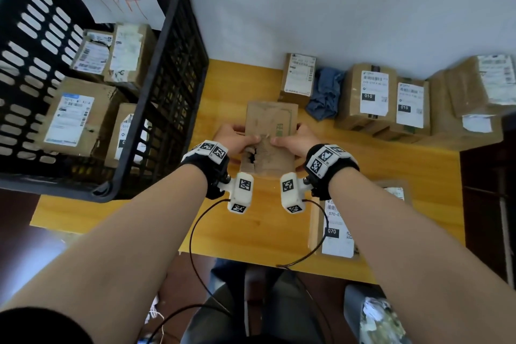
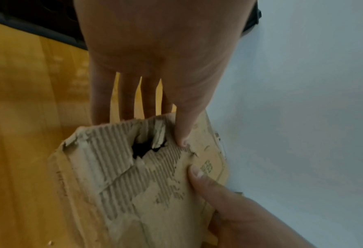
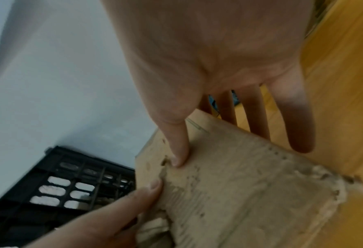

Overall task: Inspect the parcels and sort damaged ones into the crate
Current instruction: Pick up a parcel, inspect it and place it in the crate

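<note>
Both our hands, left hand (image 1: 233,140) and right hand (image 1: 293,142), clamp thumbs and fingers on the torn parcel (image 1: 269,131) above the table (image 1: 251,232) middle, right of the crate (image 1: 173,92) at its left edge

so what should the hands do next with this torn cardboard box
Probably carry the torn brown cardboard parcel leftward into the black plastic crate: a ragged hole shows in its stripped face, and the left hand and right hand already grip it.
</note>
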The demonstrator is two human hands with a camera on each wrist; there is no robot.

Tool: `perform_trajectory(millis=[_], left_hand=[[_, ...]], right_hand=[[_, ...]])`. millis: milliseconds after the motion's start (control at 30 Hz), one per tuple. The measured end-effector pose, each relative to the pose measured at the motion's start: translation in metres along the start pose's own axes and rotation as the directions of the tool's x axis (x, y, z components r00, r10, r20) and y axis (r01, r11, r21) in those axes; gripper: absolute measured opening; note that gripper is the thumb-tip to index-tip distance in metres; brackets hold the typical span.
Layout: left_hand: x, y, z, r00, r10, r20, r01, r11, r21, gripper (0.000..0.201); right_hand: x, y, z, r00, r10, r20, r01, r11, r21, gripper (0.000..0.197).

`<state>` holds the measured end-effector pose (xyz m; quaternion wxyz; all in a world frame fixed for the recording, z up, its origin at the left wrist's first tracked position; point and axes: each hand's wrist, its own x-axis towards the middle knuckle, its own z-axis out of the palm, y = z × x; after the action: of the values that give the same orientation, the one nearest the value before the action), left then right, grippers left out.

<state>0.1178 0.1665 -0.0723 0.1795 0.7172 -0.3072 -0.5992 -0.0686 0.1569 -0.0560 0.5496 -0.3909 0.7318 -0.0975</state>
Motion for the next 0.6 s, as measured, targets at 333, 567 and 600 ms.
perform_trajectory(millis=[333, 567, 600], left_hand=[[0.015, -0.006, 0.005, 0.999, 0.011, -0.033, -0.011, 1.000, 0.015, 0.045], [-0.004, -0.016, -0.003, 0.997, 0.081, 0.009, -0.079, 0.985, -0.157, 0.026], [-0.005, -0.016, -0.006, 0.991, 0.130, 0.004, -0.128, 0.978, -0.166, 0.026]], right_hand=[[0.012, 0.013, 0.005, 0.998, -0.031, -0.050, 0.029, 0.999, -0.034, 0.065], [0.006, 0.007, -0.009, 0.998, 0.061, 0.001, -0.060, 0.984, 0.170, 0.074], [0.006, 0.007, -0.009, 0.996, 0.089, 0.014, -0.089, 0.967, 0.240, 0.069]])
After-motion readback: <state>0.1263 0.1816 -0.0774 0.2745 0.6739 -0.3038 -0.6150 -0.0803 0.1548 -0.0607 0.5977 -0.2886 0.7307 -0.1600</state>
